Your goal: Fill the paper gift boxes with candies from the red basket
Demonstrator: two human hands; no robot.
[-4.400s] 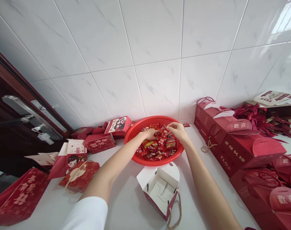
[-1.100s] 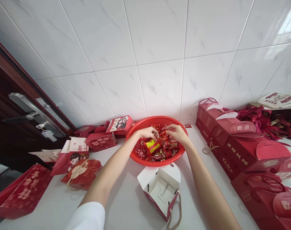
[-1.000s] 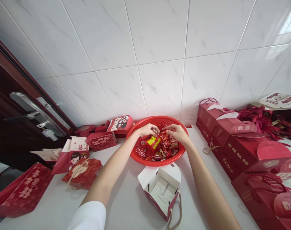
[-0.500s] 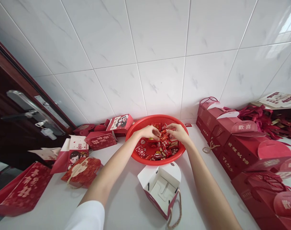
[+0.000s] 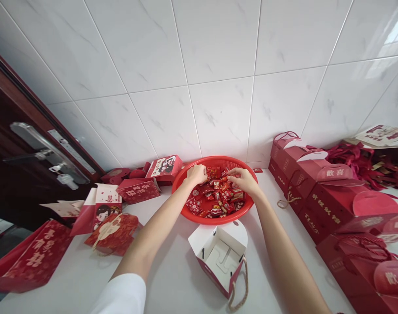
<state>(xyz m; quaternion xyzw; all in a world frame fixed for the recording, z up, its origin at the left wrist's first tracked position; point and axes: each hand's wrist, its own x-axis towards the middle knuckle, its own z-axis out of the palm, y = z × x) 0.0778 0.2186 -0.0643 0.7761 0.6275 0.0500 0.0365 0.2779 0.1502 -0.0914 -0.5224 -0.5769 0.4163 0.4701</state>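
A red plastic basket (image 5: 182,209) with meshed sides holds many small wrapped candies (image 5: 216,196), mostly red. My left hand (image 5: 196,174) is closed over the basket's left side, fingers curled down; whatever is in it is hidden. Over the right side, my right hand (image 5: 244,179) has its fingers bent and apart, tips close above the candies. Nothing shows clearly in its grasp. Between my forearms stands an unlidded gift box (image 5: 223,255), white inside and dark red outside, with its flaps up and a rope handle at the right. No candy is visible inside it.
Red gift boxes (image 5: 336,213) are lined up along the right, with dark red ribbons (image 5: 351,165) behind them. More red boxes (image 5: 138,191) and an orange-red bag-like box (image 5: 115,233) lie at left. A tiled wall (image 5: 218,117) rises behind; a door handle (image 5: 48,150) is at left.
My left hand has drawn back to the left, away from the middle of the candies, and its fingers have curled shut. My right hand has hardly moved.
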